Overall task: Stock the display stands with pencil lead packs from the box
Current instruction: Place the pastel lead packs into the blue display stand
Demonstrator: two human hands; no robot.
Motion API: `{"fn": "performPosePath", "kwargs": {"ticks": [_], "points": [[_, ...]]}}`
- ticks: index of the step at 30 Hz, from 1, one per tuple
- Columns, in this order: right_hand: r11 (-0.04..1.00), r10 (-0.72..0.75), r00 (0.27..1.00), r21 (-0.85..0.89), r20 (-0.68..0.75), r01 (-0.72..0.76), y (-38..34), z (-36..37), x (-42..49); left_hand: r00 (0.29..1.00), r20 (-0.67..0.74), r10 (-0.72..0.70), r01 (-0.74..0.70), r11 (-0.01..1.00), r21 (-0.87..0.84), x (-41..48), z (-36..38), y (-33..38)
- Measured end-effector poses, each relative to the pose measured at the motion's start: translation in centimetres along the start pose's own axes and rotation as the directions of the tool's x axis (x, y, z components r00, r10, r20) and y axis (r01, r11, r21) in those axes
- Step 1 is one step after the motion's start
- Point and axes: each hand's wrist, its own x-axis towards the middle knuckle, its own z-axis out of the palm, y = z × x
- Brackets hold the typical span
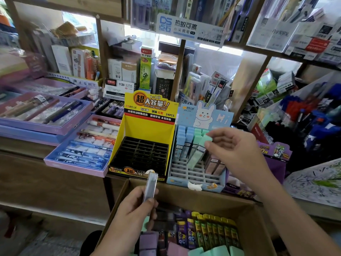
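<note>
Left hand (132, 215), lower centre, grips a grey lead pack (151, 187) upright above the cardboard box (193, 198); right hand (238, 150) pinches a mint-green pack (196, 156) over the blue bunny stand (177, 182), centre right.

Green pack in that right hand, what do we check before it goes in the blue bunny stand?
1. The right hand pinches the green pack: ok.
2. The blue bunny stand has free slots in its front rows: ok.
3. The green pack stands upright over a slot: not ok, it leans.
4. Its lower end already sits in a slot: cannot tell.
5. The left hand holds a clear pack ready: ok.
6. The yellow stand has free black slots: ok.
</note>
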Motion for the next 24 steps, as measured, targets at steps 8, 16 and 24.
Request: {"fn": "performPosePath", "kwargs": {"ticks": [8, 16, 24], "points": [[0.982, -0.015, 0.999, -0.189, -0.034, 0.009, 1.6, -0.9, 2.8, 1.0, 0.0, -0.025, 0.025, 1.0, -0.009, -0.3, 0.2, 0.5], [0.962, -0.002, 1.0, -0.274, 0.004, 0.003, 3.3, -0.6, 2.8, 0.999, -0.002, -0.036, 0.036, 0.999, 0.017, -0.4, 0.3, 0.7], [0.886, -0.118, 0.99, -0.442, 0.073, 0.138, 3.9, -0.6, 3.4, 0.999, 0.004, -0.047, 0.047, 0.998, 0.037, -0.4, 0.4, 0.8]]}}
